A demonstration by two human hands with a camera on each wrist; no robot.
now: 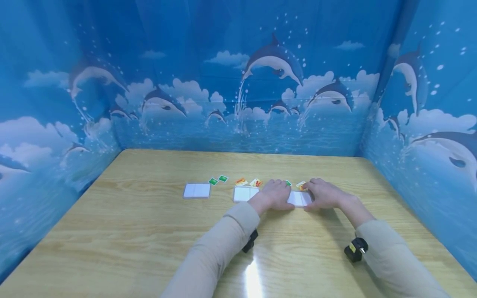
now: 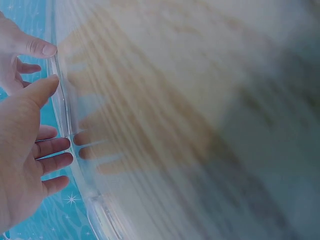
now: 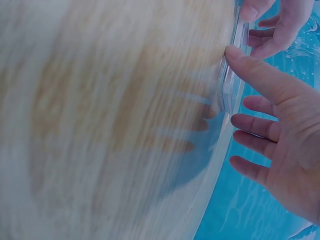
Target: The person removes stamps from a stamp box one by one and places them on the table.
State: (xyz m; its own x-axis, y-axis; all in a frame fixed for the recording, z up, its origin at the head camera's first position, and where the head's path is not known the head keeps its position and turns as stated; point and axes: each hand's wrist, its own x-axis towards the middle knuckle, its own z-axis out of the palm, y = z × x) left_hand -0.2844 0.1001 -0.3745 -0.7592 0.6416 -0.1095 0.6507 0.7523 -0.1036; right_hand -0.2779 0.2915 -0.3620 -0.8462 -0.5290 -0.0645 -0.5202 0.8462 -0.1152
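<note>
A shallow white tray [image 1: 299,199] with a clear rim and a line across its middle lies on the table at the right of the head view. My left hand [image 1: 275,194] holds its left end, thumb at the near edge and fingers on the far side. At the opposite end, my right hand [image 1: 325,193] grips it in the same way. In the left wrist view the thumb [image 2: 47,90] meets the clear rim. The right thumb [image 3: 245,65] does likewise in its own wrist view. Just behind this tray lie a green card [image 1: 288,183] and an orange card [image 1: 301,186], partly covered by fingers.
A similar tray [image 1: 244,194] lies left of my left hand, with orange picture cards [image 1: 256,182] behind it. Farther left is another tray [image 1: 196,191] with two green cards [image 1: 223,178] beside it. Dolphin-print curtains [image 1: 238,124] bound the wooden table [image 1: 149,231].
</note>
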